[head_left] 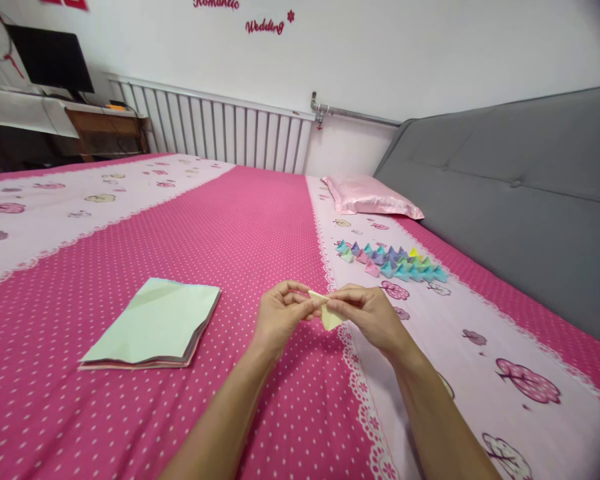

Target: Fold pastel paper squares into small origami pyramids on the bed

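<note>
A small piece of folded pale yellow paper (333, 319) is held up above the bed between my two hands. My left hand (286, 308) pinches its left edge between thumb and fingers. On the other side, my right hand (367, 312) grips the paper's top right part, thumb in front. The lower part of the paper hangs down as a pointed flap below my fingertips. Fingers cover its upper middle, so the full folded shape is hidden.
A stack of square coloured paper (155, 320), pale green on top, lies to the left. Rows of small folded paper boats (403, 267) in several colours sit ahead right. Behind them are a pink pillow (370, 197) and a grey headboard (520, 180). A radiator (220, 127) lines the wall.
</note>
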{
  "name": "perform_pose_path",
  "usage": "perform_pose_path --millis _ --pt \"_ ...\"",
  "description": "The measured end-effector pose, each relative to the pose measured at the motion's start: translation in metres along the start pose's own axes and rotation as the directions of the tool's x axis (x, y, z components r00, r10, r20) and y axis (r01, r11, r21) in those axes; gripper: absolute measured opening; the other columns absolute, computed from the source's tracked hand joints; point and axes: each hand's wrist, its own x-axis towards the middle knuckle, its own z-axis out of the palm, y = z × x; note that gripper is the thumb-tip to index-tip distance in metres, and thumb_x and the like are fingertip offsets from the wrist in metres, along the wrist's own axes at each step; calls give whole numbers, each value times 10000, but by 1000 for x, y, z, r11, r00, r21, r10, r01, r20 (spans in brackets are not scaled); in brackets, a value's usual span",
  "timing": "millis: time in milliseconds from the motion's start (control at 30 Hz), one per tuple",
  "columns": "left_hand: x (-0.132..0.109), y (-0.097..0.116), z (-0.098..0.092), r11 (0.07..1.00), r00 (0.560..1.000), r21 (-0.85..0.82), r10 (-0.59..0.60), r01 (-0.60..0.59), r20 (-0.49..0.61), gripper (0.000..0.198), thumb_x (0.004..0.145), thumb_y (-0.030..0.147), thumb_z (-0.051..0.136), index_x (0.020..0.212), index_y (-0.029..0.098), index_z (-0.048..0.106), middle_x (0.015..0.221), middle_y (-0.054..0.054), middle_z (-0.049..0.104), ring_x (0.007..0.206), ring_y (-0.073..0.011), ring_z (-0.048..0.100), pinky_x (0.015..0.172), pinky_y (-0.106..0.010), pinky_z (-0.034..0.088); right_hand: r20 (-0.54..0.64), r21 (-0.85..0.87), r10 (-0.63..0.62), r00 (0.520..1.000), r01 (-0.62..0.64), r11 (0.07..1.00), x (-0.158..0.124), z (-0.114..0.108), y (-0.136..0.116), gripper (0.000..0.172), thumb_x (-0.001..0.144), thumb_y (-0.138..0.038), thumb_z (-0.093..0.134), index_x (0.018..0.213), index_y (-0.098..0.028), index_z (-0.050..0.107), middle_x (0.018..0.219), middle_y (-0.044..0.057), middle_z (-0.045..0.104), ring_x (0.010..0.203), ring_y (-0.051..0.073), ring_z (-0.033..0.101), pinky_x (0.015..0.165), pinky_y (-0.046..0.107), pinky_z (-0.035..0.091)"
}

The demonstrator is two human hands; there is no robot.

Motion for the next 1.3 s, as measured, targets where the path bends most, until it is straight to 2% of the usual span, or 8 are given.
perform_pose_path --millis 133,200,300,433,700,867,1100,1300 --pt "1 -2 -2 996 996 64 53 -57 65 507 626 245 745 1100 146 594 594 8 645 560 -116 619 554 -227 494 25 -55 -6 1000 8 998 0 -1 0 171 770 -328 619 820 -205 726 707 23 620 661 130 543 609 263 426" --pt "2 -2 -3 984 993 157 67 -81 92 424 649 248 722 1053 147 641 600 0 637 558 -115 604 563 -239 491 30 -85 -16 999 18 996 -1 -1 -1 163 779 -318 606 812 -208 722 725 25 622 684 138 554 628 268 432" --pt "2 -3 -5 919 983 351 148 -178 111 219 680 281 688 861 159 715 625 -26 624 564 -114 564 531 -235 462 32 -138 -31 999 35 990 0 -1 -1 158 793 -304 588 810 -210 714 752 28 618 721 148 574 658 278 442" --pt "3 -3 -7 804 950 512 297 -301 93 175 680 355 683 747 200 726 744 -49 613 654 -131 549 537 -232 462 27 -200 -51 998 55 978 0 -1 -1 152 801 -287 579 797 -203 706 754 30 612 729 151 586 668 279 449" --pt "1 -2 -5 852 980 485 172 -197 96 223 701 381 660 722 165 706 654 -49 671 540 -121 555 506 -228 424 32 -263 -86 996 92 960 0 -1 -2 172 820 -301 556 781 -206 695 745 24 615 721 151 585 661 278 446" --pt "1 -2 -4 849 979 488 174 -202 103 206 738 336 618 737 137 668 678 -52 661 537 -107 540 492 -213 405 17 -297 -146 989 144 944 0 1 -4 135 814 -275 569 783 -206 681 747 19 627 723 148 586 661 274 446" --pt "2 -4 -4 809 967 530 220 -254 128 193 742 314 621 810 153 702 734 -60 687 633 -142 598 569 -244 451 -33 -227 -102 994 92 970 -1 2 -3 76 758 -248 625 782 -201 679 770 21 672 730 155 620 676 281 474" --pt "1 -2 -4 762 952 574 280 -301 126 184 738 324 632 727 164 722 674 -56 674 605 -133 567 542 -233 420 -47 -246 -106 993 91 965 -1 3 -2 82 754 -263 636 759 -196 683 747 19 673 705 149 619 653 269 473"
